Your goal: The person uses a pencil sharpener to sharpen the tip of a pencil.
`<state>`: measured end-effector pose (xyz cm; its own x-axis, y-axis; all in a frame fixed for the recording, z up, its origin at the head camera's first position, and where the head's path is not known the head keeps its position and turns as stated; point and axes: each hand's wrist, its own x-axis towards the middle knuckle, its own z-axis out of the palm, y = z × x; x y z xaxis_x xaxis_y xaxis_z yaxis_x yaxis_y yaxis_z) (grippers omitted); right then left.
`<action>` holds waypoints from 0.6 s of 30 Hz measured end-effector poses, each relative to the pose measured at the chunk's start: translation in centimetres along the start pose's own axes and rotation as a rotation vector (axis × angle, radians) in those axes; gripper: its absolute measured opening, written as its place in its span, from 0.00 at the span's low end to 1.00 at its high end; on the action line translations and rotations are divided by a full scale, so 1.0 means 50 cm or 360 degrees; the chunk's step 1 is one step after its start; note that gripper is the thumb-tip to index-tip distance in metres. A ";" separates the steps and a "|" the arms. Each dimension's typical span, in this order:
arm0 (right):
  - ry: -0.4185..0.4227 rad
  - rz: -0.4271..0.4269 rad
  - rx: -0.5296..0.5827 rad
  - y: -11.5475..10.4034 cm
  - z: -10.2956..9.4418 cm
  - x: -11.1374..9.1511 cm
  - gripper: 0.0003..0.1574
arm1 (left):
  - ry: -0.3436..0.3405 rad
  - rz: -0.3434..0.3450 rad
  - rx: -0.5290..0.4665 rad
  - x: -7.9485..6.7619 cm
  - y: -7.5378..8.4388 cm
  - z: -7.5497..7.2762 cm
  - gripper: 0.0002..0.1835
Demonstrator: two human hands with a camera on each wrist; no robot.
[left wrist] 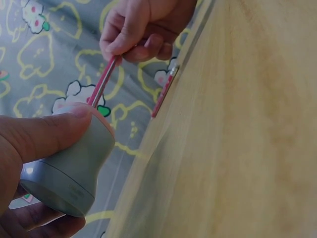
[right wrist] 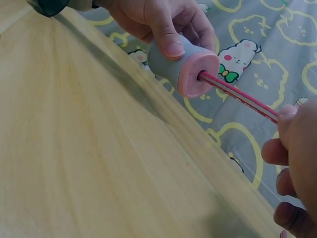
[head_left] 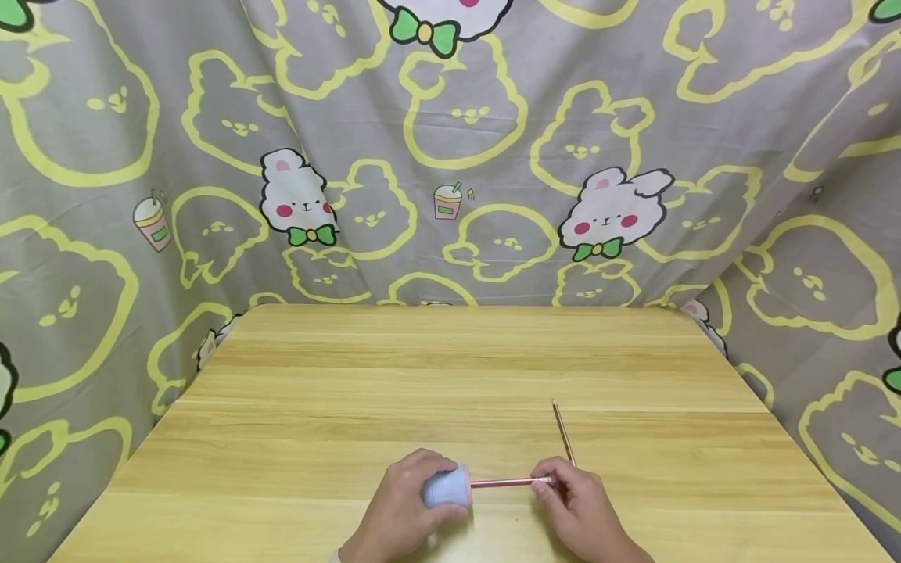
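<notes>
A light-blue pencil sharpener with a pink front is gripped by my left hand, thumb on one side and fingers on the other. It lies sideways, held above the table. One end of a red striped pencil sits inside the hole of the sharpener's pink face. At the pencil's other end, my right hand pinches it between thumb and forefinger. The pencil's tip is hidden inside the sharpener. In the left wrist view, the sharpener's rounded base faces the camera.
A second pencil lies on the wooden table, just beyond my right hand. Behind the table and at its sides hangs a grey curtain with rabbit prints.
</notes>
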<state>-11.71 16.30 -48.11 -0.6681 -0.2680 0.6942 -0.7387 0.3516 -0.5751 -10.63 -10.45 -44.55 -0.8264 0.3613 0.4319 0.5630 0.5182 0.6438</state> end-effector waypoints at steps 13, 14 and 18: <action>0.0001 -0.0030 -0.0028 0.002 -0.004 0.003 0.14 | -0.0012 -0.0008 -0.0022 0.001 0.000 0.000 0.22; 0.0000 -0.0027 -0.0026 0.001 -0.005 0.003 0.14 | -0.0014 -0.0011 -0.0025 0.001 0.000 0.000 0.22; 0.0006 -0.0045 -0.0034 0.004 -0.005 0.002 0.15 | -0.0012 -0.0011 -0.0023 0.000 -0.001 0.000 0.22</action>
<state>-11.90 16.58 -48.05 -0.6468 -0.2748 0.7114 -0.7549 0.3634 -0.5460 -10.67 -10.45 -44.58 -0.8301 0.3634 0.4229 0.5571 0.5095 0.6558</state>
